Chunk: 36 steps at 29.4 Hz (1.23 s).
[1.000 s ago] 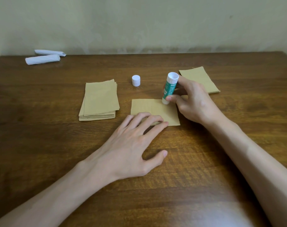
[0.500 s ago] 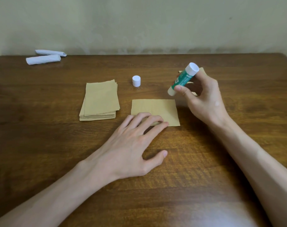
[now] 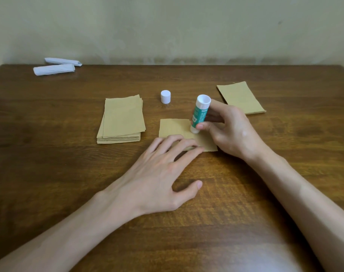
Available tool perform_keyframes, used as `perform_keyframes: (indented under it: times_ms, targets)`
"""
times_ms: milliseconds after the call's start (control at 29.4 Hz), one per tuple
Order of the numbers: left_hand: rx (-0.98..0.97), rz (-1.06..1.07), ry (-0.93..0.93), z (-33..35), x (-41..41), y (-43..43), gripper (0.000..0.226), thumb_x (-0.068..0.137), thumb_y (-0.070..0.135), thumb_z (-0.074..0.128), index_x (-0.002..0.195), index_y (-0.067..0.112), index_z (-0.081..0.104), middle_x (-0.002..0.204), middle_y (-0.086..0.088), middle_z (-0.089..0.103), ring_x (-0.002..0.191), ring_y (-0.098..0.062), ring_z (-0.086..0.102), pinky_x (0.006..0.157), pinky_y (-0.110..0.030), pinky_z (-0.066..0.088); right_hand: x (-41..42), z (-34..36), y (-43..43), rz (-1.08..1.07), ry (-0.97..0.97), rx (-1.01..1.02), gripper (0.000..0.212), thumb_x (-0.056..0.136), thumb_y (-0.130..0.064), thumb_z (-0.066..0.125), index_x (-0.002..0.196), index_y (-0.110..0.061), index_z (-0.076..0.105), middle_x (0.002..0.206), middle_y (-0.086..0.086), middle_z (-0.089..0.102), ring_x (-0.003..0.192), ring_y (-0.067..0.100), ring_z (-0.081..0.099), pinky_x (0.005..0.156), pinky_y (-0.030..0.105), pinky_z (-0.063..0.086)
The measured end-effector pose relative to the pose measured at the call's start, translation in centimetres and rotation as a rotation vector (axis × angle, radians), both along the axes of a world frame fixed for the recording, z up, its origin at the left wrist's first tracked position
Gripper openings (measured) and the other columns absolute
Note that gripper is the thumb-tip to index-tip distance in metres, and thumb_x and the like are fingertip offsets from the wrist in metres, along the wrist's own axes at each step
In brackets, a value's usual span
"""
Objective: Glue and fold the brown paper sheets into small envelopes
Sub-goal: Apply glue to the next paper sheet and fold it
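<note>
We are spreading glue on a single brown sheet that lies flat near the middle of the table. Our right hand has thumb and fingers curled round the glue stick, which stands nearly upright with its tip down on the sheet, close to its middle. Our left hand lies flat, fingers spread and almost straight, their tips pressing the sheet's near edge; it grips nothing. To do this well, we judge the stroke should run light and even, away from the pinning fingers so the paper neither buckles nor slides, and stop short of the wood. The left fingertips sit close to the stick, so glue could smear onto them. Just left of the sheet lies a stack of brown sheets. The white cap stands upright behind the sheet, toward the far edge. A thin pile of brown paper lies beyond the right hand, and two white paper rolls rest at the far left corner. None of these blocks the stroke.
</note>
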<state>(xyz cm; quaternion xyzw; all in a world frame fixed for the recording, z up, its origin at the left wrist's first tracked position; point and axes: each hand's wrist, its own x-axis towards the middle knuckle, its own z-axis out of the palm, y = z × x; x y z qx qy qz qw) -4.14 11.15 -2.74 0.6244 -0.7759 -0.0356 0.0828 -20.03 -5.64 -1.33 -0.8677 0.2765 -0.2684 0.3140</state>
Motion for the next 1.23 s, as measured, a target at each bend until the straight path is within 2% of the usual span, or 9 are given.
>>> perform_keyframes:
  times_ms: [306, 442, 613, 749, 817, 885, 987, 1089, 1225]
  targets:
    - [0.003, -0.002, 0.001, 0.0, 0.0, 0.0, 0.070, 0.101, 0.066, 0.036, 0.162, 0.031, 0.030, 0.162, 0.016, 0.029, 0.151, -0.011, 0.020, 0.124, -0.035, 0.020, 1.5, -0.4, -1.0, -0.107, -0.018, -0.054, 0.020, 0.096, -0.006, 0.072, 0.114, -0.013, 0.067, 0.109, -0.005, 0.077, 0.111, 0.003, 0.070, 0.100, 0.020, 0.054]
    - [-0.005, -0.001, 0.001, 0.1, -0.1, 0.0, 0.070, 0.101, 0.065, 0.037, 0.161, 0.030, 0.033, 0.161, 0.014, 0.031, 0.150, -0.012, 0.022, 0.123, -0.034, 0.020, 1.5, -0.8, -1.3, -0.126, -0.035, -0.024, 0.020, 0.097, -0.008, 0.072, 0.116, -0.011, 0.066, 0.106, -0.010, 0.074, 0.103, -0.008, 0.068, 0.095, 0.015, 0.054]
    - [0.011, -0.002, -0.001, 0.1, 0.1, 0.0, 0.071, 0.101, 0.067, 0.034, 0.163, 0.033, 0.028, 0.162, 0.016, 0.026, 0.152, -0.010, 0.016, 0.125, -0.033, 0.013, 0.9, -0.4, -1.1, -0.242, -0.201, -0.006, 0.027, 0.096, -0.026, 0.077, 0.118, -0.013, 0.068, 0.111, -0.007, 0.076, 0.102, 0.004, 0.074, 0.093, 0.034, 0.061]
    - [0.008, -0.013, 0.005, 0.1, 0.0, 0.0, 0.071, 0.101, 0.067, 0.033, 0.162, 0.032, 0.028, 0.163, 0.016, 0.026, 0.152, -0.011, 0.016, 0.125, -0.035, 0.016, 0.7, 0.6, 0.3, -0.184, -0.164, 0.026, 0.034, 0.088, -0.033, 0.085, 0.113, -0.015, 0.071, 0.107, -0.010, 0.076, 0.095, 0.003, 0.074, 0.086, 0.028, 0.061]
    - [-0.003, -0.013, 0.007, 0.1, 0.0, 0.0, 0.070, 0.101, 0.066, 0.035, 0.161, 0.029, 0.032, 0.162, 0.013, 0.029, 0.152, -0.012, 0.018, 0.125, -0.036, 0.018, 0.8, 0.6, 0.8, -0.119, -0.094, 0.036, 0.032, 0.086, -0.035, 0.087, 0.109, -0.018, 0.073, 0.103, -0.011, 0.076, 0.093, 0.005, 0.073, 0.084, 0.030, 0.060]
    - [-0.012, -0.009, 0.003, 0.0, 0.1, 0.0, 0.070, 0.101, 0.066, 0.036, 0.160, 0.027, 0.035, 0.162, 0.012, 0.030, 0.152, -0.012, 0.018, 0.125, -0.036, 0.019, 0.9, 0.4, 0.9, -0.054, -0.034, 0.028, 0.024, 0.088, -0.030, 0.086, 0.105, -0.019, 0.074, 0.100, -0.010, 0.076, 0.092, 0.006, 0.072, 0.082, 0.025, 0.056]
    - [-0.016, -0.006, -0.004, 0.0, 0.0, 0.0, 0.071, 0.101, 0.066, 0.036, 0.160, 0.026, 0.037, 0.162, 0.011, 0.030, 0.152, -0.012, 0.017, 0.124, -0.034, 0.016, 1.0, 0.4, 0.8, -0.017, 0.033, -0.022, 0.014, 0.092, -0.018, 0.080, 0.104, -0.019, 0.072, 0.101, -0.011, 0.077, 0.097, 0.001, 0.070, 0.080, 0.009, 0.045]
    - [-0.020, -0.006, -0.005, 0.0, 0.0, 0.0, 0.071, 0.101, 0.065, 0.037, 0.160, 0.025, 0.038, 0.162, 0.010, 0.032, 0.152, -0.012, 0.018, 0.124, -0.034, 0.017, 1.6, 0.3, 0.8, -0.024, 0.069, -0.076, 0.016, 0.094, -0.014, 0.075, 0.107, -0.022, 0.069, 0.103, -0.012, 0.076, 0.102, 0.002, 0.069, 0.086, 0.013, 0.048]
    - [-0.008, -0.005, 0.002, 0.0, 0.0, 0.0, 0.072, 0.101, 0.065, 0.036, 0.161, 0.026, 0.036, 0.162, 0.011, 0.031, 0.152, -0.013, 0.019, 0.125, -0.037, 0.020, 2.2, 0.3, 0.5, -0.068, 0.063, -0.120, 0.015, 0.094, -0.012, 0.073, 0.108, -0.017, 0.069, 0.104, -0.007, 0.077, 0.102, 0.008, 0.070, 0.090, 0.021, 0.053]
